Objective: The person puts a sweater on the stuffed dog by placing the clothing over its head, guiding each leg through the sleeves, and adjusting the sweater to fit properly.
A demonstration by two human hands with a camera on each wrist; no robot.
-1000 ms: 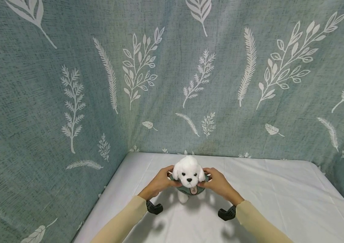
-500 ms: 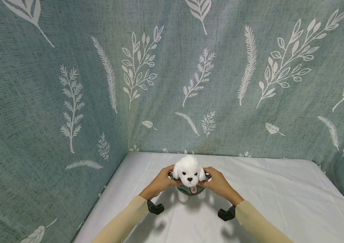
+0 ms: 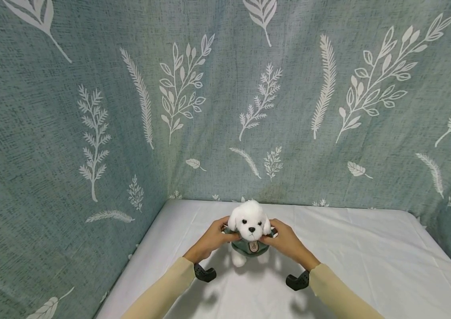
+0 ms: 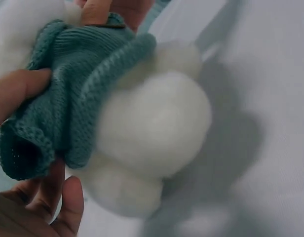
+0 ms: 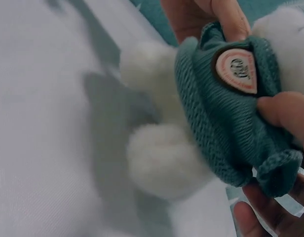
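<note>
White plush dog [image 3: 248, 221] upright on the worktop [image 3: 369, 248], near the back curtain [image 3: 225, 110]. Left hand [image 3: 209, 239] and right hand [image 3: 287, 241] flank the dog, each pinching its bunched teal sweater [image 3: 251, 248], likely steadying it while the knit is worked.

Long pale-yellow sleeves [image 3: 161, 292] to both wrists, a small black wrist-mounted camera [image 3: 204, 273] under each.

One white plush dog [image 3: 248, 221], one green knitted sweater [image 3: 249, 248], two hands, one white tablecloth [image 3: 369, 248].
</note>
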